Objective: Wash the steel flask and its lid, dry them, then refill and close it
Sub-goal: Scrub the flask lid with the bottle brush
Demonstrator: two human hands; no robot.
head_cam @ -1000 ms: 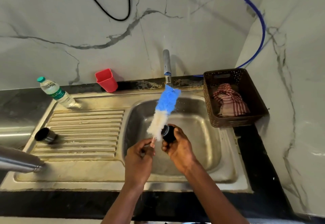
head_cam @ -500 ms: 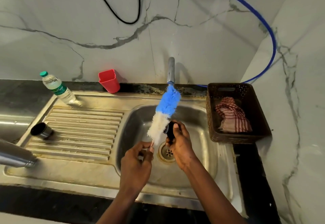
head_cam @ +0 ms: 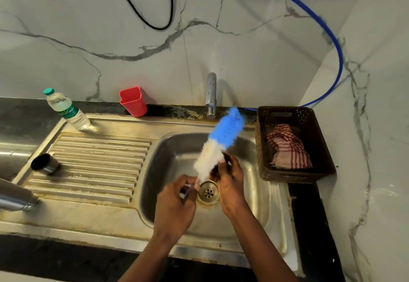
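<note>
Steel sink fills the middle of a black counter, with its basin to the right and a ribbed drainboard to the left. Both hands are close together over the basin, just above the drain. The left hand has its fingers curled round the thin handle of a brush. The white-and-blue bristles slant up and to the right, and the blue tip comes near the tap at the sink's back edge. The right hand grips a small black lid held against the white bristles, which hide most of it.

The flask lies on its side at the sink's front left corner, partly cut off by the picture's edge and well apart from the hands. A steel cup lies on its side at the drainboard's left edge, its dark mouth showing. A water bottle stands at the sink's back left corner. A red cup stands behind the back edge, against the marble wall. A brown basket sits at the sink's right edge and holds a checked cloth. A blue hose curves down the wall to behind the basket, and a black cable loops on the wall above the tap.
</note>
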